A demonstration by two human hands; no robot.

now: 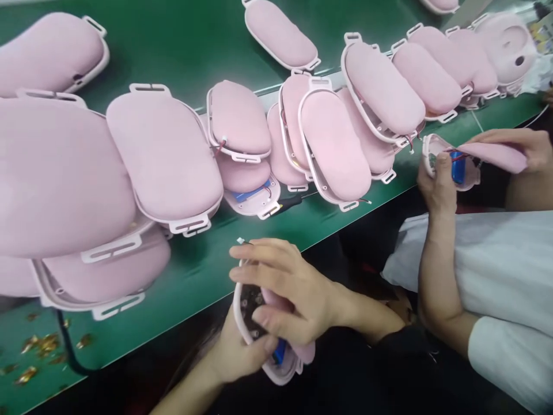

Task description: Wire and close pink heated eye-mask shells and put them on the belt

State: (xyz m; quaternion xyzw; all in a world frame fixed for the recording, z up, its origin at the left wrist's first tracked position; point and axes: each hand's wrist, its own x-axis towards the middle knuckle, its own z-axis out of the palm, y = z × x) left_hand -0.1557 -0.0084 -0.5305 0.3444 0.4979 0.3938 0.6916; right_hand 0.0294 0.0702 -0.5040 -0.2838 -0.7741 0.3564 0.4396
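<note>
In front of me, below the bench edge, is an opened pink device with a white-rimmed shell (237,314). Dark inner parts and a blue battery (279,353) show inside it. My left hand (235,351) grips the shell from below, its thumb over the near rim. Over the opening lies my right hand (298,288), with the pink padded cover (306,351) under its palm and its fingers reaching to the far rim. A small white connector (241,240) on a dark wire sticks out by its fingertips. The palm hides part of the cover.
Pink padded devices (164,155) with white strap loops line the green bench (194,276), some stacked. A black-handled tool (290,202) lies among them. Gold-coloured bits (43,344) are scattered at lower left. At right, a co-worker's hands (438,184) hold another opened device.
</note>
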